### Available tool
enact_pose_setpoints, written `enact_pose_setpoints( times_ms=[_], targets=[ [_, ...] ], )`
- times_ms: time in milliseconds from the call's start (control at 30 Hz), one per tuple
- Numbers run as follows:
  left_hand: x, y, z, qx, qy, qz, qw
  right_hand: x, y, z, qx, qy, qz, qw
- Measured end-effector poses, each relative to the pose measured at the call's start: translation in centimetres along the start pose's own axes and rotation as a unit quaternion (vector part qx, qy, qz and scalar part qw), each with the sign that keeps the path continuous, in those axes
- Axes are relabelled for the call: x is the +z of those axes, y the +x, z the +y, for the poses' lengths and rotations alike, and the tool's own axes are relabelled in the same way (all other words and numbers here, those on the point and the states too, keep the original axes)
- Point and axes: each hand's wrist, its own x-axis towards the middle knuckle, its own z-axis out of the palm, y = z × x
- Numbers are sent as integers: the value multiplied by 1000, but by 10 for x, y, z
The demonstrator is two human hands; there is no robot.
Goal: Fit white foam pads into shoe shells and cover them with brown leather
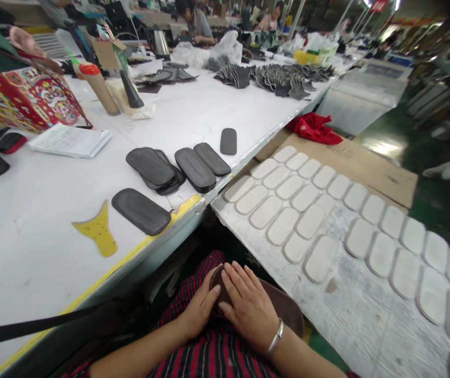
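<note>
Across my lap lies a dark brown rounded pad [288,311], partly covered by my hands. My left hand [203,302] grips its near left end, thumb on top and fingers mostly out of sight. Stretched flat over the pad's top is my right hand [246,299], fingers together, with a bracelet on the wrist. A single black oval pad [141,211] rests near the table edge in front of me. Behind it sit a stack of black pads [152,168], another stack [195,169] and a small dark pad [228,141].
To the right, a low board [339,310] carries rows of white-faced oval pads [282,226]. On the white table [44,252] are a yellow template [99,231], a notepad [71,139], a bottle [99,89] and a red patterned bag [28,97]. Dark curved pieces [280,79] lie further back.
</note>
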Motion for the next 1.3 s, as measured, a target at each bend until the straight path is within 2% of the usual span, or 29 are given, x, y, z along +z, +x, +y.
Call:
enact_pose_setpoints(
  times_ms=[100, 233, 433, 633, 667, 733, 767, 800, 833, 867, 900, 933, 1000, 1067, 1133, 1200, 1233, 1300],
  targets=[
    [1, 1, -1, 19, 64, 32, 997, 2, -4, -8, 18, -8, -4, 1000],
    [3, 4, 1, -2, 121, 59, 991, -8, -34, 6, 38, -4, -24, 999],
    [9, 8, 13, -40, 106, 58, 992, -10, -108, 30, 123, -3, -13, 992],
    [1, 5, 24, -71, 109, 49, 990, -14, -132, 24, 173, 60, 13, 983],
    [-1, 5, 24, -55, 134, 51, 988, -17, -136, 24, 179, 78, 20, 980],
    [-1, 5, 27, 35, 234, 72, 969, -21, -143, 29, 209, 138, 56, 967],
    [1, 5, 29, 102, 298, 85, 945, -22, -147, 34, 248, 183, 87, 947],
    [4, 5, 32, 171, 360, 86, 913, -21, -149, 41, 298, 239, 123, 916],
    [10, 5, 35, 232, 412, 62, 879, -18, -150, 47, 350, 300, 156, 874],
    [16, 5, 37, 278, 446, 14, 851, -14, -150, 53, 394, 358, 183, 826],
    [23, 5, 39, 306, 464, -48, 830, -8, -148, 57, 423, 406, 197, 786],
    [30, 5, 40, 319, 468, -109, 817, -2, -145, 59, 433, 438, 199, 763],
    [41, 4, 39, 319, 456, -191, 808, 10, -136, 56, 420, 457, 185, 762],
    [43, 3, 36, 312, 451, -212, 809, 18, -128, 47, 391, 456, 180, 779],
    [33, 2, 32, 311, 463, -220, 800, 19, -124, 42, 368, 459, 194, 785],
    [16, 2, 30, 303, 479, -195, 800, 16, -125, 43, 357, 454, 209, 789],
    [7, 3, 30, 289, 479, -157, 814, 13, -127, 46, 355, 451, 206, 793],
    [-8, 4, 29, 220, 442, -37, 869, 10, -134, 55, 350, 457, 177, 798]
  ],
)
